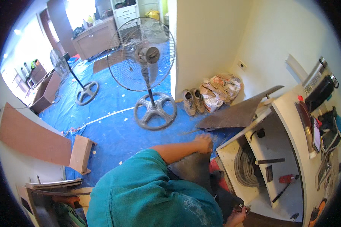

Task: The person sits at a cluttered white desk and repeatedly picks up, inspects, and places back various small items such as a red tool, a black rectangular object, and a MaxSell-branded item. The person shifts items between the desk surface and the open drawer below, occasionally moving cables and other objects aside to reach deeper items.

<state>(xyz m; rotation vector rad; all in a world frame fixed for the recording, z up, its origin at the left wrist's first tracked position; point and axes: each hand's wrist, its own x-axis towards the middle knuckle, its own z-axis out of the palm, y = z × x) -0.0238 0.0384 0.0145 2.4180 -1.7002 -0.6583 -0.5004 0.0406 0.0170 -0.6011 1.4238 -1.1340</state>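
Observation:
My left hand [204,143] is closed, its fingers curled, at the top of my dark-trousered knee [195,166]. What those fingers hold, if anything, is hidden. Low down near the open cabinet [282,151], my right hand [236,217] pinches a small dark piece with a metallic glint, too small to name. My teal sleeve and shirt [140,189] cover much of the lower middle. Inside the cabinet lie a coil of grey hose or cable [248,166], a red-handled tool [288,178] and a dark bar [271,161].
A pedestal fan [151,56] stands ahead on blue sheeting [113,132], a second fan [85,90] farther left. Shoes [193,101] and plastic bags [218,92] sit by the wall. A brown panel [238,113] leans beside the cabinet. Tools and a phone [316,134] lie on its top.

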